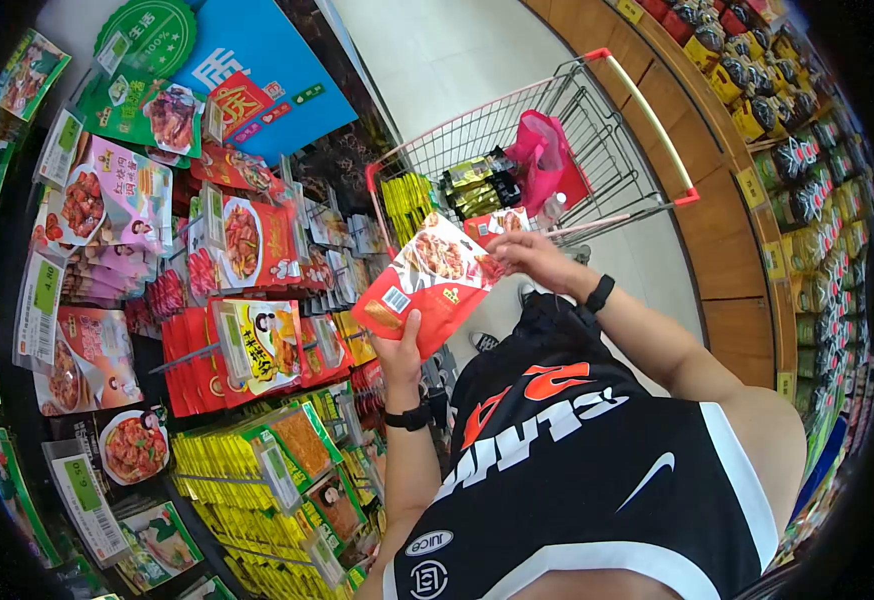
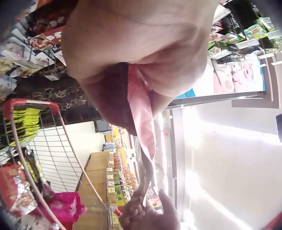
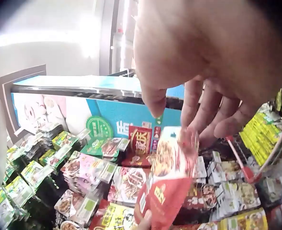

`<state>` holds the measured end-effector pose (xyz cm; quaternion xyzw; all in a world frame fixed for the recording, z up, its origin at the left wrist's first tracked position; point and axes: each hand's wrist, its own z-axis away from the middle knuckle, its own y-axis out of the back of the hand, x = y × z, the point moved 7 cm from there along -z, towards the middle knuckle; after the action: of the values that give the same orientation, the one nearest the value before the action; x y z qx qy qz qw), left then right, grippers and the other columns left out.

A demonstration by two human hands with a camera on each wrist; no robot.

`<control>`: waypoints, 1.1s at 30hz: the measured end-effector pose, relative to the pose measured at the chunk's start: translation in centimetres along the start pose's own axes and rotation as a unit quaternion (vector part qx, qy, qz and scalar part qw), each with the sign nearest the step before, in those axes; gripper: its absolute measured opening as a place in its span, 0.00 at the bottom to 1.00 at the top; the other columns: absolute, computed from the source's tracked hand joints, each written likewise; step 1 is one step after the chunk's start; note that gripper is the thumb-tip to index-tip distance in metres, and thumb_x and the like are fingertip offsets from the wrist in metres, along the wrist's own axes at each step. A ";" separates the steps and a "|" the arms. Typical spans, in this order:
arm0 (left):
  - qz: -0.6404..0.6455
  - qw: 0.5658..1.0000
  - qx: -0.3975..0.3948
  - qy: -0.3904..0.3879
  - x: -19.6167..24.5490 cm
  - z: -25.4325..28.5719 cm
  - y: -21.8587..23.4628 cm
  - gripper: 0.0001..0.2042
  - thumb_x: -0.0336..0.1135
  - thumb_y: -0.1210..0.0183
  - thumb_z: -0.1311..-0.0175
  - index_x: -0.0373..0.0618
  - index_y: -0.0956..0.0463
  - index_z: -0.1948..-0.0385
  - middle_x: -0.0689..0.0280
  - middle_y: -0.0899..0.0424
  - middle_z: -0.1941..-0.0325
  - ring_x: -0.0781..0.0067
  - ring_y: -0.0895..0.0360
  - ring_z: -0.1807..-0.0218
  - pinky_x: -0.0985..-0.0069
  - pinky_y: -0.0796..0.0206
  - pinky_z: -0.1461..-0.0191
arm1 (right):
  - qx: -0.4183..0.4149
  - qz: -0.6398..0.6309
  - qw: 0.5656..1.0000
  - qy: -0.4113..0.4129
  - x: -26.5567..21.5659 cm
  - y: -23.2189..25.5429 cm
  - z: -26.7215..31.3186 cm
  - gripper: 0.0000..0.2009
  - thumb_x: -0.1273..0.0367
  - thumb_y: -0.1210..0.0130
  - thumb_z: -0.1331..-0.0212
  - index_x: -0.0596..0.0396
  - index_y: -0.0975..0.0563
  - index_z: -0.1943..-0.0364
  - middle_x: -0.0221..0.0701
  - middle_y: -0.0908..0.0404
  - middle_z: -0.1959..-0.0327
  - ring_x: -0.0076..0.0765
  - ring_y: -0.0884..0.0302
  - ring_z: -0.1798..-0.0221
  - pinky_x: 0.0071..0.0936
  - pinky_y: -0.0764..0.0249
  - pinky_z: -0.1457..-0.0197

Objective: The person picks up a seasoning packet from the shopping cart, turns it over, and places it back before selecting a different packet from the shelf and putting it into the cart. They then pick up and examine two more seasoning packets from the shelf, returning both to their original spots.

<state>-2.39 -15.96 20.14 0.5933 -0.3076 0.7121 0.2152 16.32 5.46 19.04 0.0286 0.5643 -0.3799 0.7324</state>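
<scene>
A red food packet (image 1: 435,285) with a picture of a cooked dish is up in front of my body. My left hand (image 1: 400,352) grips its lower edge, thumb on the printed face. In the left wrist view the packet (image 2: 142,115) is seen edge-on, coming out between thumb and fingers. At the packet's opposite edge is my right hand (image 1: 540,262), fingertips right at the corner. The right wrist view shows that hand's thumb apart from the packet (image 3: 167,177), its fingers loosely bent beside the top corner.
A wire shopping cart (image 1: 647,120) stands ahead, holding yellow packets (image 1: 407,205), a pink bag (image 1: 540,160) and another red packet (image 1: 492,226). Hanging seasoning packets (image 1: 257,245) with price tags crowd the shelf rack on the left. A wooden-fronted display (image 1: 717,230) of goods lines the right.
</scene>
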 end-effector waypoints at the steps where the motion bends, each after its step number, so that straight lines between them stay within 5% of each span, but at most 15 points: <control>1: -0.023 1.000 -0.006 -0.003 -0.1 -0.2 0.0 0.25 0.23 0.35 0.38 0.38 0.33 0.39 0.63 0.23 0.41 0.70 0.24 0.42 0.68 0.32 0.36 | 0.006 0.026 1.000 0.002 -1.3 0.2 0.0 0.14 0.64 0.44 0.31 0.56 0.22 0.47 0.26 0.17 0.59 0.18 0.22 0.58 0.19 0.25 0.54; 4: -0.043 0.999 0.009 0.002 -0.3 -0.6 -0.7 0.26 0.23 0.34 0.40 0.39 0.33 0.40 0.63 0.22 0.42 0.71 0.24 0.43 0.69 0.31 0.37 | -0.015 0.160 0.987 0.024 -2.5 0.3 -1.5 0.14 0.62 0.42 0.33 0.57 0.22 0.51 0.27 0.18 0.62 0.17 0.23 0.63 0.18 0.26 0.60; 8: -0.019 0.999 0.013 0.044 -1.3 -1.6 -2.1 0.27 0.22 0.33 0.41 0.40 0.32 0.40 0.64 0.22 0.42 0.71 0.23 0.44 0.70 0.30 0.39 | -0.098 0.164 0.982 -0.014 -0.7 -1.5 -4.7 0.21 0.58 0.35 0.39 0.58 0.23 0.50 0.25 0.19 0.65 0.15 0.28 0.72 0.18 0.31 0.72; 10: -0.004 0.997 0.061 0.057 -1.7 -2.0 -2.1 0.24 0.27 0.36 0.36 0.40 0.32 0.39 0.62 0.22 0.43 0.70 0.22 0.45 0.69 0.27 0.41 | -0.091 0.193 0.975 -0.054 -0.8 -2.5 -6.1 0.22 0.62 0.36 0.38 0.60 0.26 0.45 0.26 0.19 0.60 0.16 0.24 0.65 0.19 0.25 0.68; 13: 0.048 0.981 0.154 0.111 -2.9 -3.3 -2.0 0.20 0.33 0.40 0.31 0.39 0.32 0.40 0.61 0.21 0.44 0.68 0.20 0.46 0.68 0.25 0.43 | -0.068 0.179 0.981 0.036 1.1 -2.4 -9.2 0.24 0.59 0.34 0.40 0.61 0.26 0.46 0.31 0.17 0.61 0.21 0.23 0.68 0.21 0.26 0.69; 16: 0.063 0.973 0.173 0.139 -3.7 -3.8 -1.7 0.18 0.37 0.45 0.27 0.36 0.29 0.42 0.60 0.20 0.45 0.66 0.18 0.48 0.67 0.24 0.45 | -0.110 0.263 0.958 0.003 1.9 -0.4 -11.2 0.19 0.65 0.35 0.40 0.61 0.23 0.48 0.35 0.16 0.60 0.24 0.20 0.60 0.27 0.22 0.57; 17: 0.027 0.975 0.174 0.138 -4.2 -4.2 -1.7 0.16 0.36 0.45 0.27 0.35 0.28 0.44 0.60 0.20 0.45 0.67 0.18 0.49 0.68 0.25 0.45 | -0.133 0.198 0.970 -0.057 3.5 0.4 -12.0 0.15 0.68 0.37 0.38 0.61 0.21 0.50 0.32 0.16 0.61 0.22 0.21 0.58 0.26 0.24 0.51; 21: -0.123 0.969 0.141 0.159 -5.4 -6.7 -3.4 0.15 0.38 0.45 0.26 0.36 0.25 0.46 0.63 0.19 0.47 0.73 0.21 0.51 0.72 0.29 0.47 | -0.149 0.071 0.981 -0.099 2.2 4.2 -13.5 0.14 0.68 0.38 0.36 0.61 0.21 0.51 0.23 0.17 0.64 0.16 0.24 0.64 0.21 0.25 0.60; 22: -0.165 0.967 0.129 0.146 -4.9 -8.2 -4.9 0.15 0.38 0.45 0.26 0.36 0.25 0.47 0.63 0.18 0.48 0.73 0.21 0.51 0.72 0.29 0.48 | -0.129 0.057 0.981 -0.134 1.7 5.6 -13.8 0.08 0.67 0.39 0.34 0.57 0.20 0.57 0.20 0.20 0.75 0.13 0.27 0.75 0.18 0.31 0.72; 25: -0.326 0.930 0.038 0.165 -4.7 -12.8 -8.7 0.12 0.36 0.42 0.28 0.36 0.22 0.52 0.64 0.16 0.53 0.73 0.21 0.54 0.73 0.29 0.48 | -0.136 0.054 0.976 -0.159 5.2 11.1 -16.1 0.10 0.66 0.40 0.34 0.60 0.17 0.61 0.23 0.17 0.72 0.13 0.24 0.69 0.20 0.27 0.65; 26: -0.380 0.908 -0.004 0.176 -5.4 -14.6 -9.7 0.12 0.36 0.41 0.29 0.36 0.21 0.54 0.64 0.16 0.55 0.74 0.21 0.55 0.73 0.30 0.48 | -0.160 0.103 0.979 -0.070 5.2 12.7 -17.4 0.10 0.67 0.40 0.34 0.62 0.17 0.60 0.26 0.15 0.69 0.16 0.23 0.65 0.22 0.26 0.60; 28: -0.316 0.937 -0.037 0.145 -9.4 -18.8 -11.0 0.11 0.35 0.40 0.31 0.35 0.20 0.57 0.64 0.15 0.58 0.74 0.21 0.56 0.74 0.30 0.49 | -0.144 0.155 0.973 -0.093 4.8 16.2 -18.6 0.10 0.67 0.40 0.34 0.63 0.17 0.62 0.28 0.14 0.68 0.19 0.23 0.64 0.24 0.26 0.57; 29: -0.285 0.947 -0.059 0.138 -12.1 -21.1 -11.9 0.10 0.34 0.39 0.32 0.35 0.20 0.59 0.64 0.14 0.59 0.74 0.20 0.57 0.74 0.30 0.50 | -0.088 0.154 0.984 0.012 6.3 19.5 -20.7 0.09 0.68 0.41 0.35 0.63 0.17 0.62 0.29 0.14 0.68 0.18 0.23 0.65 0.25 0.26 0.58; 30: -0.292 0.944 -0.077 0.137 -13.9 -22.6 -12.3 0.10 0.34 0.39 0.32 0.35 0.20 0.58 0.64 0.14 0.59 0.74 0.20 0.57 0.74 0.29 0.50 | -0.103 0.154 0.982 -0.022 4.0 20.1 -20.8 0.10 0.68 0.42 0.34 0.62 0.19 0.58 0.28 0.16 0.69 0.19 0.24 0.67 0.24 0.25 0.60; 33: -0.319 0.929 -0.131 0.135 -19.6 -26.3 -14.2 0.12 0.35 0.39 0.32 0.35 0.19 0.57 0.63 0.14 0.60 0.75 0.20 0.59 0.74 0.29 0.51 | 0.031 0.229 0.973 0.017 6.8 25.1 -23.0 0.11 0.65 0.43 0.33 0.60 0.20 0.59 0.26 0.20 0.73 0.18 0.26 0.71 0.24 0.27 0.67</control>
<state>-7.60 13.57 0.73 0.5249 -0.1609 0.6324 0.5465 13.12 30.55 -4.80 0.1863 0.5426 -0.2190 0.7892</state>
